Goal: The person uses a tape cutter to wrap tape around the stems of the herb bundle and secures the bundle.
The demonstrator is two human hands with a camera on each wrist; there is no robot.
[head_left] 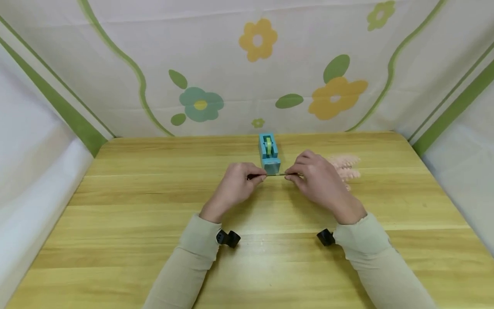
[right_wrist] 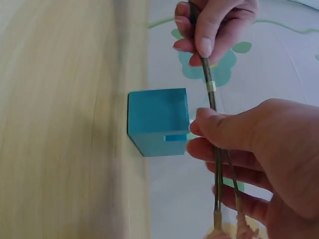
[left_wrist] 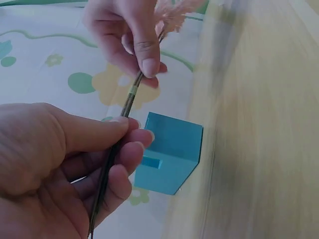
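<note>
Both forearms reach forward, wrists close together. The left hand [head_left: 234,186] and right hand [head_left: 317,180] face each other, fingertips pinched.

Head cam overhead; wrist cams close-up.

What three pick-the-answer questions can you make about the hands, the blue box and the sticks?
1. Where is the tape dispenser?
A. Just behind the hands
B. At the table's near edge
C. In the left hand

2. What colour is the dispenser?
A. Red
B. Blue
C. Black

3. What are the left hand and right hand doing?
A. Lying flat on the table
B. Both pinching the thin stems
C. Lifting the dispenser

Answers:
1 A, the head view shows it standing on the table just beyond the fingers.
2 B, its body is blue in all three views.
3 B, the wrist views show fingers and thumbs of both hands closed on the stems, with pink fluffy tips at the right-hand end.
</note>
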